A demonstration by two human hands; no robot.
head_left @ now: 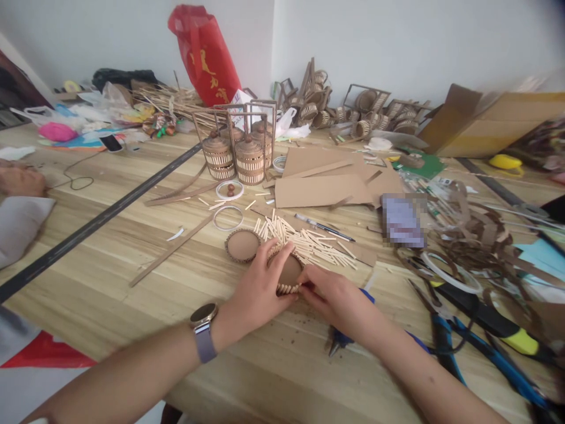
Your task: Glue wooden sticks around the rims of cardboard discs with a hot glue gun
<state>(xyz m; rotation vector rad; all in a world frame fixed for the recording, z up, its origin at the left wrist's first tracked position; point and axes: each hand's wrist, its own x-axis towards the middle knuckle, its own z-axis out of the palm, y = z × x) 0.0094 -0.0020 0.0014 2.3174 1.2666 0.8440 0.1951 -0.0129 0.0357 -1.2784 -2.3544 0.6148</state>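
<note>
My left hand [262, 280] is wrapped round a small round cardboard tray [288, 270], its thumb at the near edge and its fingers at the far rim. Short wooden sticks stand side by side along that rim. At the tray's near right edge, my right hand [329, 291] has thumb and forefinger pinched together; what lies between them is too small to make out, perhaps a stick. A second round cardboard tray [242, 245] lies left of my left fingers. Beyond the hands spreads a loose pile of short wooden sticks [315, 241].
Under my right forearm lies a blue glue gun [338, 341]. Pliers [441, 318] and a yellow-black cutter [489, 318] lie at right. Several lidded baskets with tall handles [218, 156] stand beyond, near cardboard sheets [318, 191], a pen [324, 227] and white rings [228, 218]. Another person's hand [22, 178] rests far left.
</note>
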